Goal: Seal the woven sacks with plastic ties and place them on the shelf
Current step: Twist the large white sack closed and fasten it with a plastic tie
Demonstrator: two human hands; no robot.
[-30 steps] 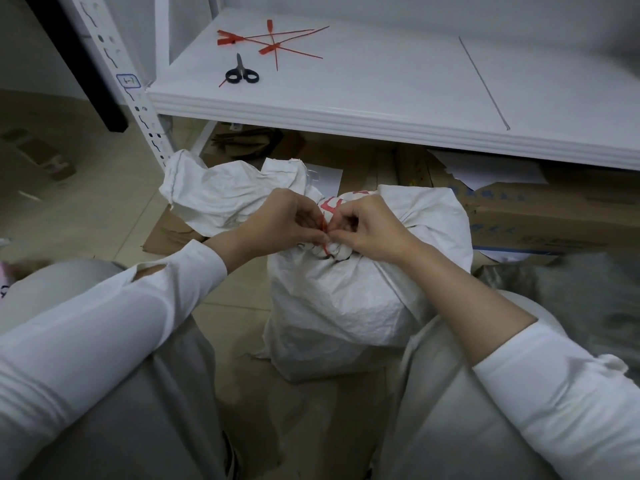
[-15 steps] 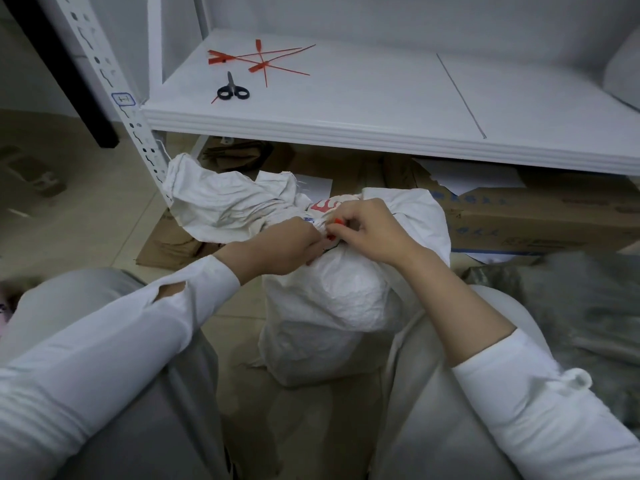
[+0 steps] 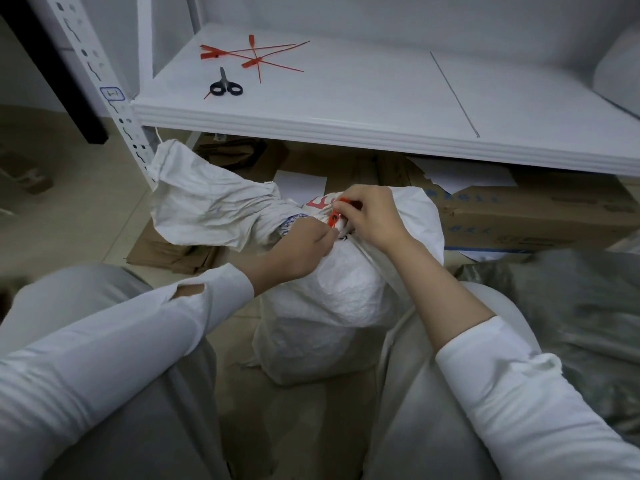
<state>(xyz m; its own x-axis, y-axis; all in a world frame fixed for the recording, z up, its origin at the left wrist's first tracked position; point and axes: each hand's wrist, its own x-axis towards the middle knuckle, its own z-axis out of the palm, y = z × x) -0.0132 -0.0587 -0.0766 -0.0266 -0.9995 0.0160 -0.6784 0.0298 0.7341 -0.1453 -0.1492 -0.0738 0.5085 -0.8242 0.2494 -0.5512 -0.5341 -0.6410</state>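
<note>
A full white woven sack (image 3: 332, 306) stands on the floor between my knees, its gathered neck flopping to the left. A red plastic tie (image 3: 335, 218) wraps the neck. My right hand (image 3: 372, 220) pinches the tie's red head from above. My left hand (image 3: 301, 249) grips the bunched neck just below and left of the tie, fingers curled round it. The white shelf (image 3: 346, 98) lies beyond the sack.
On the shelf's left part lie several spare red ties (image 3: 254, 57) and black-handled scissors (image 3: 225, 86). Cardboard boxes (image 3: 533, 216) sit under the shelf. A grey sack (image 3: 571, 306) lies at my right. The perforated shelf post (image 3: 114, 109) stands at left.
My left hand slid down and left from the tie to the sack's neck. My right hand stays on the tie, whose red head now shows. The camera tilted up slightly.
</note>
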